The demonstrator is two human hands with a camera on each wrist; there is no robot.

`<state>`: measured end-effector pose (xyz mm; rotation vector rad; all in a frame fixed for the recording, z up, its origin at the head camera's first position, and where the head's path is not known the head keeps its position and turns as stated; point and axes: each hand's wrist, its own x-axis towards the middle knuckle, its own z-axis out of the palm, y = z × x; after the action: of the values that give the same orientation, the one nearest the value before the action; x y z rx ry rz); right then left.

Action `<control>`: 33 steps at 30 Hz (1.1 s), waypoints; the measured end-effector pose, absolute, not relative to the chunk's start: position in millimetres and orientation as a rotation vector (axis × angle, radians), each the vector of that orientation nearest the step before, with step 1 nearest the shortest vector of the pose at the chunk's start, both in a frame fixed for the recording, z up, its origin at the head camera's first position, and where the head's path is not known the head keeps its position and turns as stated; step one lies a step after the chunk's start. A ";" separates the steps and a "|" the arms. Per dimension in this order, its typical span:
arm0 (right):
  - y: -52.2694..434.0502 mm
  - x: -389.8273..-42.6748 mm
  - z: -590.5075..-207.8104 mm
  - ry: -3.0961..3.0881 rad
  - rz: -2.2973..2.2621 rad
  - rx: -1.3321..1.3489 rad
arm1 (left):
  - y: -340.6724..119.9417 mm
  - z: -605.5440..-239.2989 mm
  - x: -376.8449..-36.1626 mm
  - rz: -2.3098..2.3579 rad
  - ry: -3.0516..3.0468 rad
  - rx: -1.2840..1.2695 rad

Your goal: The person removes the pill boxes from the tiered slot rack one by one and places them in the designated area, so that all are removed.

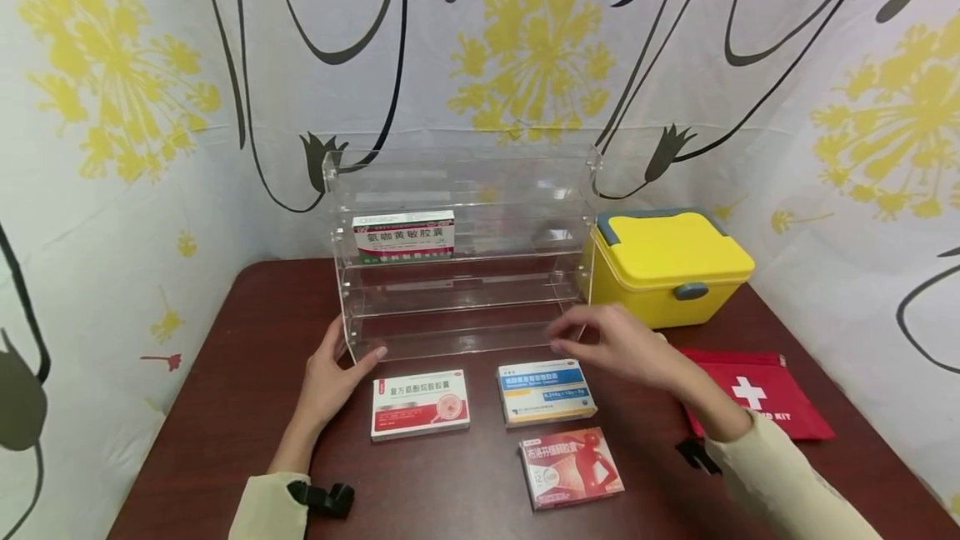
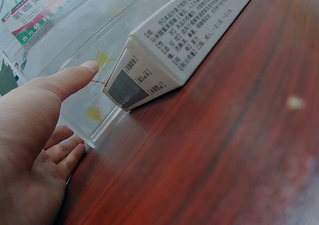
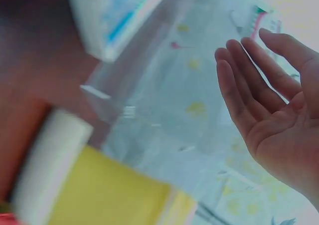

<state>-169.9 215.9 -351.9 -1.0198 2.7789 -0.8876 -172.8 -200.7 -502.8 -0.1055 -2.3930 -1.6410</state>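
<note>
Nearest on the dark wooden table [image 1: 225, 407] lies a pink box [image 1: 571, 467], flat and a little askew. Just beyond it sit two more flat boxes side by side: a red and white box [image 1: 420, 403] to the left and a blue and white box [image 1: 546, 391] to the right. The left hand [image 1: 330, 377] rests beside the red and white box, its fingers straight and relaxed, with the thumb tip touching the lower front corner of the clear plastic shelf [image 1: 457, 273]; it holds nothing. The right hand [image 1: 622, 348] hovers above the blue and white box, just in front of the shelf's bottom step, fingers loosely stretched and slightly apart, gripping nothing; the right wrist view shows an open palm [image 3: 279, 110]. To the right of that arm a red first aid pouch [image 1: 757, 394] lies flat. Further back the stepped shelf stands upright, with a green and white box [image 1: 405, 236] on its upper step at the left. Beside the shelf's right end stands a yellow case [image 1: 667, 265], lid closed. Flowered cloth [image 1: 525, 65] hangs behind.
</note>
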 end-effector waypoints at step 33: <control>82.4 -275.8 -283.8 2.989 -0.725 -1.466 | -201.3 -503.9 -172.3 -1.639 -2.388 -0.125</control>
<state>-275.8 82.4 -283.8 -1.4665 2.9895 -0.7250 -172.3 -201.3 -503.9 -0.1250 -2.3885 -1.6392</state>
